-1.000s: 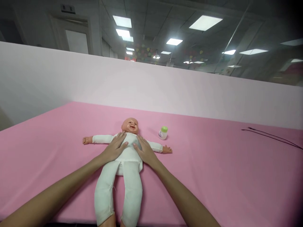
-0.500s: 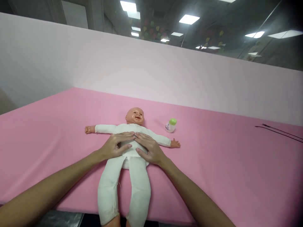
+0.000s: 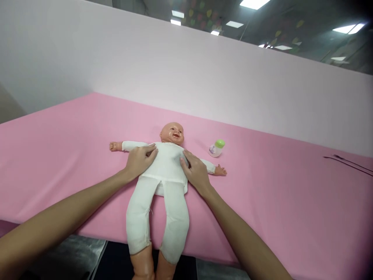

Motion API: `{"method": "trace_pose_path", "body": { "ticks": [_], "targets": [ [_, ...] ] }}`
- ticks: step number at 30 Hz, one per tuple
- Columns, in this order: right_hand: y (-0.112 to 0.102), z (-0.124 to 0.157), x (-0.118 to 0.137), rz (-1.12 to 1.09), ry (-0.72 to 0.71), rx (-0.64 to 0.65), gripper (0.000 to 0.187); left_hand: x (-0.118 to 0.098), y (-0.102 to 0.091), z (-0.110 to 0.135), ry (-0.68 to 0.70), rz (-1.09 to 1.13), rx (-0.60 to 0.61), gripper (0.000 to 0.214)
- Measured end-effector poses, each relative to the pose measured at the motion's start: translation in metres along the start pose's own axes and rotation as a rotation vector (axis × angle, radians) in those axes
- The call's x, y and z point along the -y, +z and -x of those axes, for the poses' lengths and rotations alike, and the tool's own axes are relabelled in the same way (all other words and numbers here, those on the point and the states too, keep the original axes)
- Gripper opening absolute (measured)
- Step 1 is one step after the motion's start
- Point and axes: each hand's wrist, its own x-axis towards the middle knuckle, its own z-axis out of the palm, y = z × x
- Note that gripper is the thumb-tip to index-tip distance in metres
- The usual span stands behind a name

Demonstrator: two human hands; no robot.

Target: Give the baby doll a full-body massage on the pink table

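Note:
A baby doll (image 3: 167,163) lies on its back on a pink-covered table (image 3: 276,202), its arms spread and its head at the far side. It has a plastic head, hands and feet and a white cloth body. My left hand (image 3: 140,161) cups the doll's torso at the side near its right arm, and my right hand (image 3: 195,171) holds the opposite side. Beyond the doll's left arm stands a small bottle with a green cap (image 3: 217,148), out of reach of both hands.
A pale pink wall panel (image 3: 204,77) closes off the far side of the table. A thin black cord (image 3: 348,163) lies at the right. The doll's plastic feet stick out past the table's front edge (image 3: 99,235), above a dark floor.
My hands have slid apart from the doll's mid-chest out to its sides. The view has tilted down, showing more of the doll's feet and the table's front edge.

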Motion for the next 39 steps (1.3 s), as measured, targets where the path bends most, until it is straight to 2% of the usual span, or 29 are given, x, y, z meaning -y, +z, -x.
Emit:
{"method": "trace_pose_path", "body": {
  "ticks": [2,5,8,11,15,20,22,25,28,32,34,36,39],
  "targets": [
    [-0.002,0.002,0.000,-0.023,-0.080,-0.063,0.037,0.001,-0.003,-0.001,0.019,-0.033,-0.077,0.037],
    [-0.004,0.006,0.003,-0.130,-0.311,-0.032,0.031,-0.001,-0.002,0.001,0.237,0.068,-0.150,0.033],
    [-0.005,0.009,0.009,-0.227,-0.496,0.035,0.029,-0.008,0.002,0.007,0.507,0.229,-0.081,0.028],
    [-0.005,0.008,0.012,-0.262,-0.553,0.074,0.033,-0.013,0.004,0.011,0.619,0.329,-0.019,0.018],
    [-0.009,0.005,0.012,-0.227,-0.519,0.187,0.040,-0.012,0.000,0.009,0.596,0.390,0.010,0.027],
    [-0.008,0.002,0.016,-0.193,-0.399,0.301,0.046,-0.013,-0.004,0.004,0.439,0.233,0.329,0.057],
    [-0.006,0.002,0.016,-0.196,-0.298,0.279,0.046,-0.010,-0.002,0.002,0.351,0.172,0.366,0.057],
    [-0.001,0.000,0.013,-0.181,-0.172,0.208,0.046,-0.005,0.004,0.001,0.212,0.129,0.323,0.056],
    [0.001,-0.001,0.010,-0.137,-0.117,0.135,0.046,-0.001,0.006,-0.001,0.097,0.107,0.242,0.059],
    [0.001,-0.001,0.008,-0.069,-0.080,0.015,0.042,-0.001,0.001,-0.003,0.066,0.055,0.075,0.044],
    [0.000,0.000,0.008,-0.076,-0.131,-0.039,0.036,0.000,-0.001,-0.003,0.098,0.032,-0.023,0.038],
    [-0.002,0.002,0.009,-0.133,-0.238,-0.031,0.031,0.001,-0.001,-0.001,0.202,0.072,-0.089,0.037],
    [-0.007,0.004,0.012,-0.238,-0.397,0.088,0.032,-0.001,0.002,0.003,0.431,0.220,-0.051,0.026]
  ]
}}
